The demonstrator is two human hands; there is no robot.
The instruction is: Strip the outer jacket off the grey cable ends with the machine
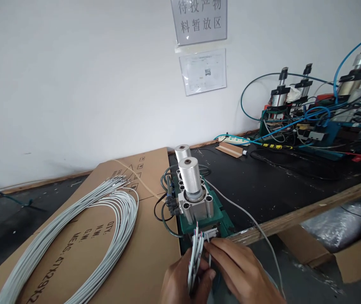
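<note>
My left hand [183,282] is closed round a small bunch of grey cables [195,258], whose stripped coloured wire ends point up at the front of a small pneumatic press [196,202]. My right hand [242,272] lies beside it, with fingers pinched on the cable ends just below the press's jaw. The press has a green base and two ribbed silver cylinders. A large looped bundle of grey cables [82,223] lies on a flattened cardboard box [149,261] to the left.
More pneumatic machines with blue hoses [313,109] stand at the back right of the black bench [282,181]. A power strip [234,139] lies near the wall. An open cardboard box with plastic wrap [339,236] sits below the bench's wooden edge. Signs hang on the wall [199,21].
</note>
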